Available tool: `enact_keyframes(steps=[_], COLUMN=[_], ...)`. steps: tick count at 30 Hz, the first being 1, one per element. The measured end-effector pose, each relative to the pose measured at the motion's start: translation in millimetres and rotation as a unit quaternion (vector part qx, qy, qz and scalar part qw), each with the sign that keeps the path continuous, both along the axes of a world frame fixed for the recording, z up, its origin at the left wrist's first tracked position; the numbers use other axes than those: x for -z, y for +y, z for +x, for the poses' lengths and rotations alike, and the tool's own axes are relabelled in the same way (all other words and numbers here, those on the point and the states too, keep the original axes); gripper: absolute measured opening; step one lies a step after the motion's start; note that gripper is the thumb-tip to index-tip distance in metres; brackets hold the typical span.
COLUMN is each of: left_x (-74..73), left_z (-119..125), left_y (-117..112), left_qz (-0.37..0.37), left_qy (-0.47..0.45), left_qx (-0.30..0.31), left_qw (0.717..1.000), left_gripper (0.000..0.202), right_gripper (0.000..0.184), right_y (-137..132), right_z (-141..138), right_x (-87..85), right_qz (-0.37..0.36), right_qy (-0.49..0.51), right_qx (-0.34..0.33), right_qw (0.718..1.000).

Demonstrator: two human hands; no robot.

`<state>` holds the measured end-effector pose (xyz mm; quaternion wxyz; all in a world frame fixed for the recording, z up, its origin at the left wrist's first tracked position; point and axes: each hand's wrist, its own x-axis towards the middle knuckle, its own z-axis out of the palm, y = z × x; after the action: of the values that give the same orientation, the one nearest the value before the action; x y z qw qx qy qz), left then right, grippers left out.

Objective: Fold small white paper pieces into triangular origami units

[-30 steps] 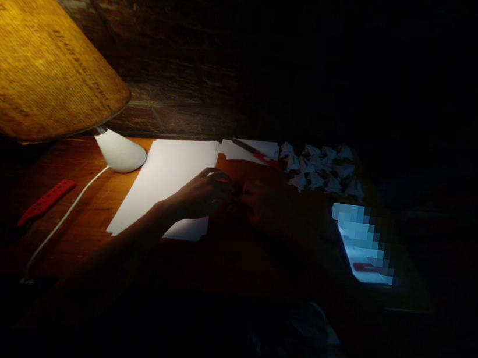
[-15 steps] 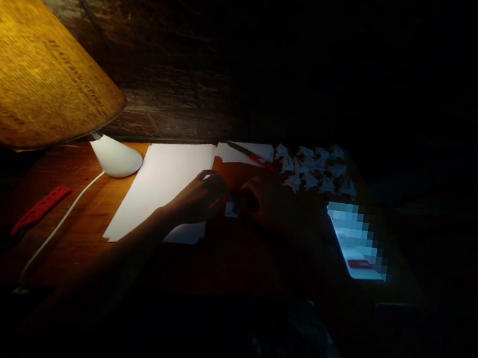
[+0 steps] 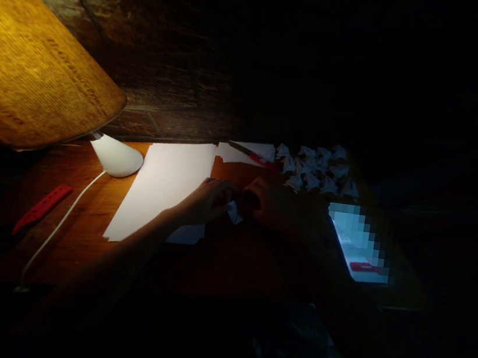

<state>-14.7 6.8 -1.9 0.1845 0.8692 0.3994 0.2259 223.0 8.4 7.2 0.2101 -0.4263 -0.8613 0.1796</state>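
Between my hands is a small folded piece of white paper (image 3: 235,212), partly hidden by the fingers. My left hand (image 3: 213,199) pinches its left side, thumb below and fingers curled over the top. My right hand (image 3: 262,202) is closed at its upper right, deep in shadow, with the fingertips against the paper. Just left of my hands lies a stack of white paper sheets (image 3: 168,181), with my left forearm across it. Beyond my right hand, several folded paper figures (image 3: 313,170) sit in rows.
A lamp with a printed shade (image 3: 37,70) and white base (image 3: 116,157) stands at left, its cord running forward. A red power strip (image 3: 43,209) lies beside the cord. Red-handled scissors (image 3: 253,156) rest on smaller sheets (image 3: 234,152) at the back. A lit phone (image 3: 357,247) lies at right.
My left hand has shifted slightly down and its thumb now shows stretched along the paper. More of the folded paper is visible, and it has turned to a tilted angle.
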Motion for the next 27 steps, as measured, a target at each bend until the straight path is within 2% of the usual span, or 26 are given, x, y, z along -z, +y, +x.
enact_keyframes(steps=[4, 8, 11, 14, 17, 19, 23, 27], left_x=[2.5, 5.1, 5.8, 2.8, -2.6, -5.4, -5.2, 0.7], left_z=[2.9, 3.0, 2.6, 3.2, 6.2, 9.4, 13.8, 12.7], left_y=[-0.9, 0.8, 1.4, 0.1, -2.7, -4.3, -4.3, -1.8], left_qz=[-0.059, -0.065, -0.070, -0.110, -0.168, -0.191, -0.147, -0.070], left_qy=[-0.100, -0.172, -0.219, -0.258, -0.267, -0.284, -0.326, -0.282], left_qx=[-0.006, -0.046, -0.060, -0.044, -0.014, -0.021, -0.066, -0.085], left_qw=[0.993, 0.982, 0.971, 0.959, 0.949, 0.939, 0.931, 0.953], left_gripper=[0.030, 0.029, 0.031, 0.035, 0.023, 0.017, 0.017, 0.011], right_gripper=[0.016, 0.020, 0.021, 0.020, 0.021, 0.023, 0.032, 0.030], right_y=[1.4, 1.9, 2.0, 2.0, 2.6, 3.5, 6.3, 10.1], right_z=[2.1, 0.0, -4.2, -7.2, -7.3, -6.4, -5.8, -6.4], right_x=[-2.1, -1.5, 2.4, 5.8, 7.1, 7.5, 10.3, 14.6], right_qz=[-0.020, -0.073, -0.121, -0.147, -0.170, -0.170, -0.139, -0.131], right_qy=[0.013, 0.075, 0.155, 0.242, 0.308, 0.329, 0.358, 0.347], right_qx=[-0.013, 0.010, 0.008, -0.001, -0.008, -0.008, 0.000, 0.005], right_qw=[1.000, 0.994, 0.980, 0.959, 0.936, 0.929, 0.923, 0.928])
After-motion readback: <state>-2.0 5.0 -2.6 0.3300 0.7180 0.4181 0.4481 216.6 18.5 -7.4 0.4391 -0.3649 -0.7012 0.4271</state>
